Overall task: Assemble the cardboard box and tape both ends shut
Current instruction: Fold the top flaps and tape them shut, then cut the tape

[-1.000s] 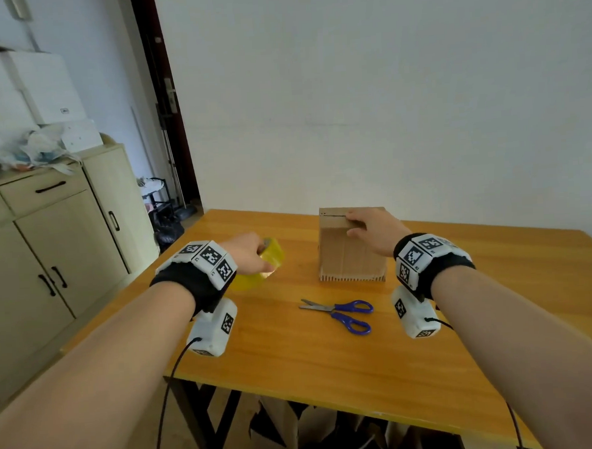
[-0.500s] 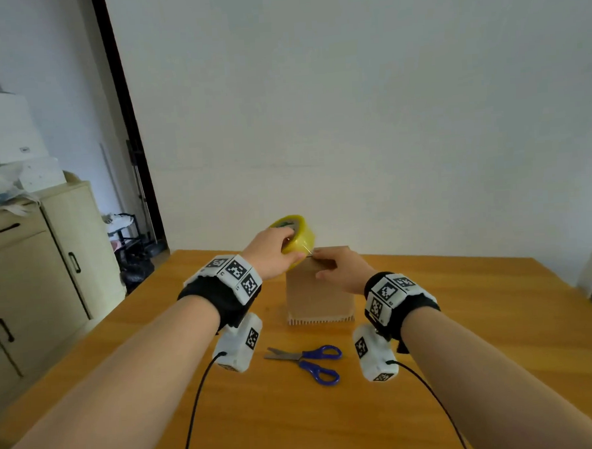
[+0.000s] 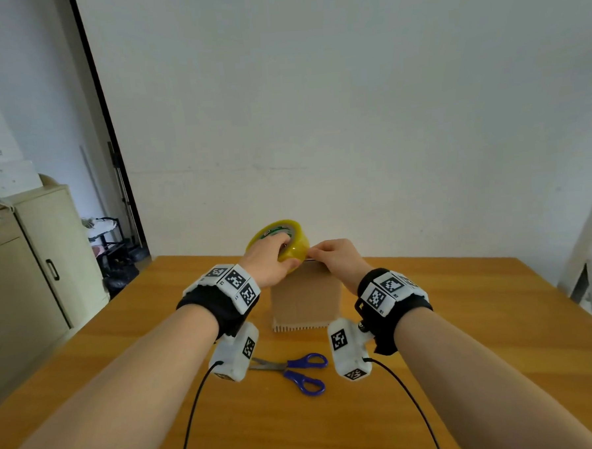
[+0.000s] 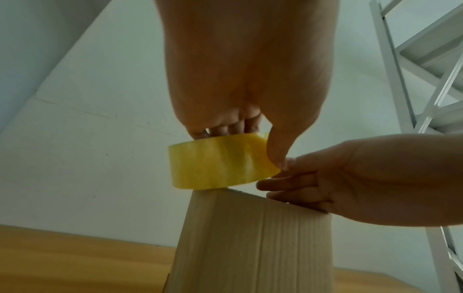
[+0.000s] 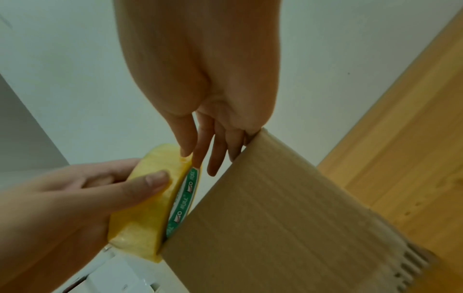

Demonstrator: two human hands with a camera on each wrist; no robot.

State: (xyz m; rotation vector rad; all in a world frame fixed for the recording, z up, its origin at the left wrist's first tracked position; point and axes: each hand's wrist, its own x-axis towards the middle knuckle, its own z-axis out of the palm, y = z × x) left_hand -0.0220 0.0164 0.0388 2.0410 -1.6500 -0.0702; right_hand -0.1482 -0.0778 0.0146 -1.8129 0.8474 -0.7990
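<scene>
The left hand (image 3: 270, 260) grips the tape (image 3: 281, 240) over the box (image 3: 305, 299); the right hand's (image 3: 337, 256) straight fingers (image 5: 213, 158) rest on the box's top.

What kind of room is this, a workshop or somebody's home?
Probably a plain spare room or small office used for packing. It has a wooden table, a cream cabinet piled with boxes, a bare white wall and a white metal rack.

Box (image 3: 304, 297) top is hidden behind both hands in the head view. Scissors (image 3: 295, 370) blade tips are hidden behind the left wrist camera (image 3: 238, 352). Tape (image 3: 281, 240) free end cannot be told.
</scene>
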